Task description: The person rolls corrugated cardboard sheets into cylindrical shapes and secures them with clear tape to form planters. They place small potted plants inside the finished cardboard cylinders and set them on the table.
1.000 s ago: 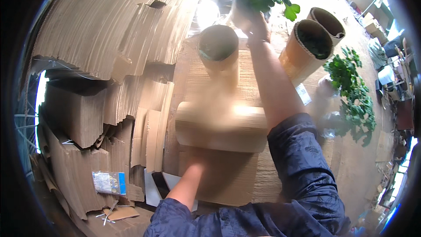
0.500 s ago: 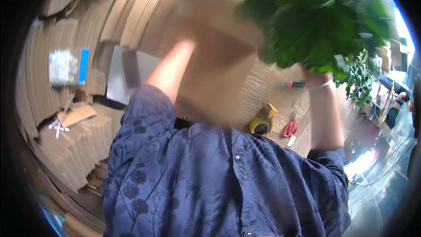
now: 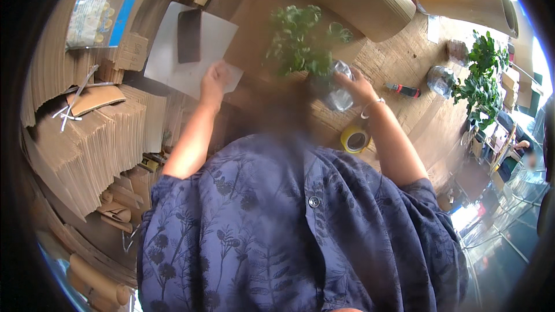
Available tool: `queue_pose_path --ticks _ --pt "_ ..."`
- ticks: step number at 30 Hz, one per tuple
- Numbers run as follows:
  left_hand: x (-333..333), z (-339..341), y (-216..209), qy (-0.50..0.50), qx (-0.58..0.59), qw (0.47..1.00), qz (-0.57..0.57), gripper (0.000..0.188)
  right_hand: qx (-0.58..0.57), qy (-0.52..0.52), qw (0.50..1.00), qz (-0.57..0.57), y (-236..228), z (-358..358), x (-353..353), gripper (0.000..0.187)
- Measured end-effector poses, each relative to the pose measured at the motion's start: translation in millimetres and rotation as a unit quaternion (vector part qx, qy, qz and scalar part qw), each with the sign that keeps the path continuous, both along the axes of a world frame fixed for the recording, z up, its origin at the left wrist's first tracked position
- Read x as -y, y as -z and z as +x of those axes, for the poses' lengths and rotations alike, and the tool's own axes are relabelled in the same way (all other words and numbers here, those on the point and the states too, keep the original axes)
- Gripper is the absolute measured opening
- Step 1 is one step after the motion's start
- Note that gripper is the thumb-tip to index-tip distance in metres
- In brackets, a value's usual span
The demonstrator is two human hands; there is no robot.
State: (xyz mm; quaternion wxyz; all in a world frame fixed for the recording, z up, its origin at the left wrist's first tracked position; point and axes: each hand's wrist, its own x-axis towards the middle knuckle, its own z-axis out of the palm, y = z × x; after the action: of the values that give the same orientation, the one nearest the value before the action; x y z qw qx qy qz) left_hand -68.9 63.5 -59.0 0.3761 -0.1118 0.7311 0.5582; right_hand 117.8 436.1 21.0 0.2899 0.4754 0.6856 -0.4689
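Note:
A leafy green potted plant (image 3: 295,37) lies tilted in front of me, its leaves pointing away and to the left over brown cardboard. Clear plastic wrap (image 3: 338,95) covers its pot. My right hand (image 3: 356,85) grips the wrapped pot from the right side. My left hand (image 3: 215,81) is closed, fingers curled together, at the near right edge of a pale sheet (image 3: 165,52). Whether anything thin is between those fingers is hidden. A dark phone-like slab (image 3: 189,36) rests on that sheet. The area between my forearms is blurred.
Stacked flat cardboard (image 3: 92,144) fills the left side. A yellow tape dispenser (image 3: 354,138) and a red-and-black cutter (image 3: 403,90) lie by my right arm. Farther right stand plastic-wrapped plants (image 3: 483,78). Rolled cardboard (image 3: 462,6) lies at the far right. Another person's hand (image 3: 523,144) shows there.
My right hand has brought the plant down and left, from high at the right to over the cardboard. My left hand has moved nearer the pale sheet. The red scissors have gone from sight.

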Motion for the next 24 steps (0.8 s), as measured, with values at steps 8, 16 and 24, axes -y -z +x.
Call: queue_pose_path --ticks 8,16,24 --pt "-17.2 144.2 23.8 0.192 0.202 0.954 0.108 0.052 0.029 -0.152 0.986 0.058 -15.8 -57.7 19.8 0.085" --pt "-106.2 130.5 3.2 -0.034 0.371 0.919 0.129 0.029 0.029 -0.139 0.988 0.062 -1.9 -22.0 -2.8 0.082" --pt "-133.4 138.3 -7.9 -0.138 0.376 0.904 0.150 0.021 0.019 -0.192 0.975 0.108 -24.2 -18.8 8.5 0.080"
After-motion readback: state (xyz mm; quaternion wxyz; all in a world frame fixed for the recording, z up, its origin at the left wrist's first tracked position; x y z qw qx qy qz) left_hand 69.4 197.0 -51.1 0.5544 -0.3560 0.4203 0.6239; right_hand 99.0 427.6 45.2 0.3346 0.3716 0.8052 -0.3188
